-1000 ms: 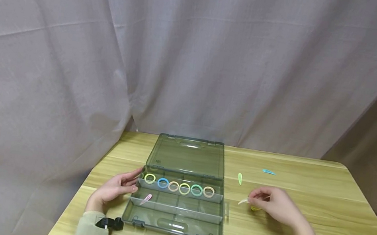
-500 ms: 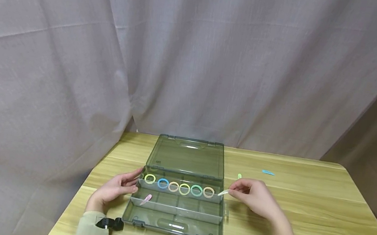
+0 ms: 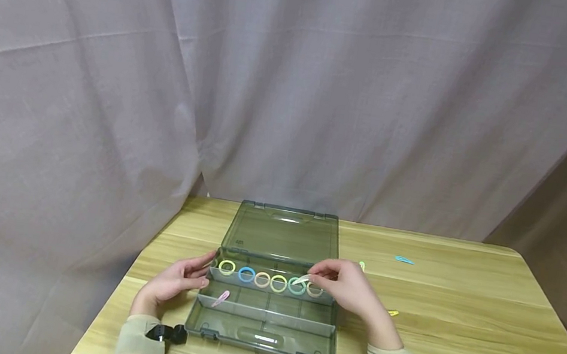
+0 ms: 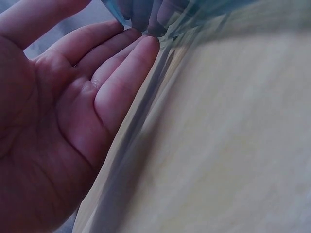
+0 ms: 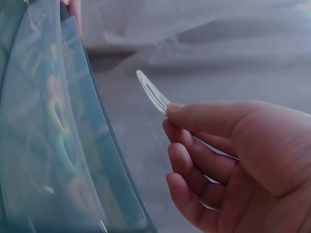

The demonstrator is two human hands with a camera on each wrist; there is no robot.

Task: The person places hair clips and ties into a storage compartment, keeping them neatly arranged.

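A white snap hair clip (image 5: 153,94) is pinched between the thumb and fingertips of my right hand (image 3: 347,286). It hovers over the back compartment of a translucent dark green divided box (image 3: 261,338), whose lid lies folded back. Several coloured hair ties (image 3: 278,284) stand in a row in that compartment. In the middle compartment a pink snap hair clip (image 3: 221,298) leans against the front divider. My left hand (image 3: 171,285) rests at the box's left side, its straight fingers (image 4: 129,80) touching the outer wall and its thumb at the rim.
On the wooden table (image 3: 485,326), right of the box, lie a blue clip (image 3: 405,260), a green clip (image 3: 361,266) and a yellow clip (image 3: 393,313), the last two partly hidden by the right hand or arm. A grey curtain (image 3: 297,82) hangs behind the table.
My right hand has carried the white hair clip leftward from above the table to over the box, uncovering part of the yellow clip. The left hand has stayed at the box's side.
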